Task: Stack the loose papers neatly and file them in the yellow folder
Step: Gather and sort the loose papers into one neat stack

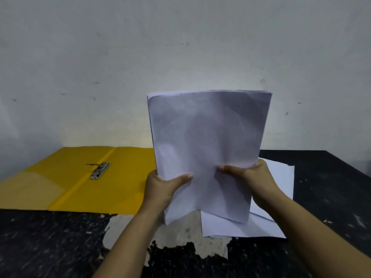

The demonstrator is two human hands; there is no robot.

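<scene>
A stack of white papers [206, 137] stands upright above the table, held at its two lower sides. My left hand [160, 187] grips its left edge with the thumb across the front sheet. My right hand [255, 177] grips its right edge the same way. More loose white sheets [281, 177] lie flat on the table under and behind the stack. The yellow folder [60, 181] lies open to the left, with its metal clip [100, 170] on the centre fold.
The table top [331, 187] is dark and speckled, with a worn pale patch [124, 233] near the front. A bare grey-white wall [180, 47] rises right behind the table's back edge.
</scene>
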